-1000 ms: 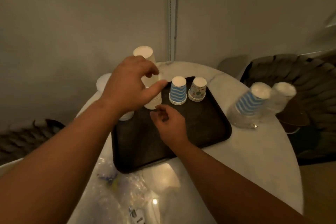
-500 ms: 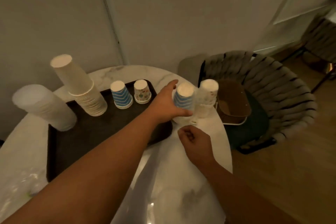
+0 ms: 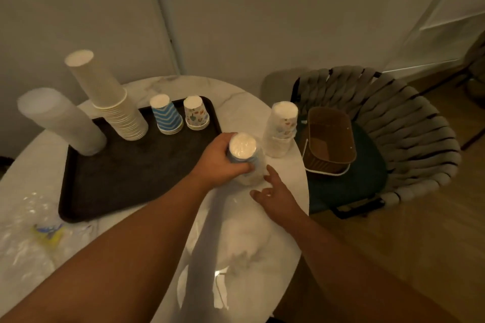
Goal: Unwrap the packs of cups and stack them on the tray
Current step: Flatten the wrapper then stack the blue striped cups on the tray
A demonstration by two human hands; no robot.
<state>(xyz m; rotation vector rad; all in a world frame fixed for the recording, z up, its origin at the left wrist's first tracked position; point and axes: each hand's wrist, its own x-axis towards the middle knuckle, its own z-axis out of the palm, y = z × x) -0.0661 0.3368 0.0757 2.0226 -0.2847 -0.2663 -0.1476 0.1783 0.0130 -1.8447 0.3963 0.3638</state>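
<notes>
Wrapped cup pack (image 3: 245, 158) sits mid-frame on the marble table (image 3: 265, 257), just right of the dark tray (image 3: 126, 178), and your left hand (image 3: 219, 162) is curled round its upper part. Your right hand (image 3: 275, 194) rests loosely spread, fingers touching the pack's lower right. The wrap blurs the pattern, so it's hard to read. Another wrapped pack (image 3: 280, 128) stands just beyond.

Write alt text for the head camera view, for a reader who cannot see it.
A person's left hand grips a plastic-wrapped pack of blue-striped paper cups on a round white marble table, while the open right hand reaches toward it. A dark rectangular tray behind holds four upturned cup stacks; another wrapped pack of patterned cups stands beside it.
</notes>
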